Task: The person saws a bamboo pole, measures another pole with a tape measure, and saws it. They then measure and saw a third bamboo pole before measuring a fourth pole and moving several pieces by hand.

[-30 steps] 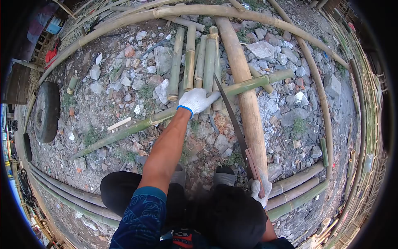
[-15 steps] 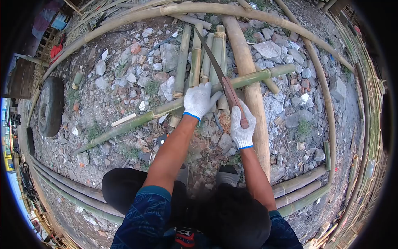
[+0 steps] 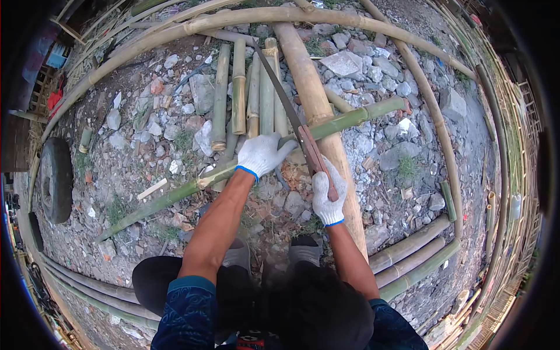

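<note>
My left hand [image 3: 261, 154], in a white knit glove with a blue cuff, is wrapped over a long green bamboo pole [image 3: 359, 114] and presses it from above. My right hand [image 3: 330, 195], gloved the same way, grips the brown wooden handle of a hand saw [image 3: 285, 100]. The dark blade points away from me, and the front of the handle overlaps the pole just right of my left hand. Underneath, the green pole lies slantwise across a thicker tan bamboo pole [image 3: 304, 73]. Several cut bamboo lengths [image 3: 221, 99] lie side by side beyond my left hand.
Rubble and broken stones cover the ground, with a flat concrete chunk [image 3: 342, 63] at the upper right. An old tyre [image 3: 56, 181] stands at the left. A long bamboo pole [image 3: 233, 18] arches across the far side. More bamboo poles [image 3: 405, 252] lie at the lower right.
The whole view has shifted and turned slightly, so the scene sits lower and further left. Both hands keep their holds, and the saw still crosses the green pole near the handle.
</note>
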Action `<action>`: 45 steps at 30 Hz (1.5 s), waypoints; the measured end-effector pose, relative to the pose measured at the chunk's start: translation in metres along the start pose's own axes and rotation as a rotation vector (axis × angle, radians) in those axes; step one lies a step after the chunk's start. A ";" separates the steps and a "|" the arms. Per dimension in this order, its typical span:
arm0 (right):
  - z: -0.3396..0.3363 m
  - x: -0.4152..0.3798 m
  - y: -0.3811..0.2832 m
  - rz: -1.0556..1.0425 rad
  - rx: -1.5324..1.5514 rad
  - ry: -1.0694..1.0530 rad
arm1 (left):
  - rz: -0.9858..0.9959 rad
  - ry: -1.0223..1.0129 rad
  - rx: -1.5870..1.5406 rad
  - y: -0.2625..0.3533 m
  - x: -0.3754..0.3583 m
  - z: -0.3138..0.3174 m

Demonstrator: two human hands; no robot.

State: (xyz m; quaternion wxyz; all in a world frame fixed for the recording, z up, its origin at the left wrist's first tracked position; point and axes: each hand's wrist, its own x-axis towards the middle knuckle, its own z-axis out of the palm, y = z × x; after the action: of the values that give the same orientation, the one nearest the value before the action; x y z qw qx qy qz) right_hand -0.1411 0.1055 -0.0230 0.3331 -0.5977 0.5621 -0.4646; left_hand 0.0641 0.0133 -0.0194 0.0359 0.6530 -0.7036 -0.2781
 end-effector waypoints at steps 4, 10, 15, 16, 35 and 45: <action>-0.004 0.004 -0.019 -0.064 -0.141 -0.046 | -0.025 0.002 0.011 0.002 -0.003 0.002; -0.075 -0.089 -0.021 0.035 -0.138 -0.110 | -0.078 -0.104 -0.022 -0.002 0.005 -0.003; -0.136 -0.159 -0.047 0.126 -0.152 -0.164 | -0.091 -0.146 -0.005 0.000 0.005 -0.007; -0.137 -0.162 -0.046 0.164 -0.126 -0.164 | -0.098 -0.156 -0.018 0.000 0.004 -0.006; -0.007 -0.001 -0.027 0.122 -0.008 -0.051 | -0.056 -0.137 -0.062 -0.011 0.004 0.004; 0.005 -0.012 0.018 -0.103 -0.034 0.025 | -0.039 0.049 0.022 0.006 -0.002 0.006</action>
State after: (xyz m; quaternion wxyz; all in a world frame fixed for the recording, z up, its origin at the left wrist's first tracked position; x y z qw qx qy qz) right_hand -0.1422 0.1139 -0.0439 0.2914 -0.6256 0.5426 -0.4788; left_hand 0.0565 0.0176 -0.0210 0.0403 0.6734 -0.6928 -0.2549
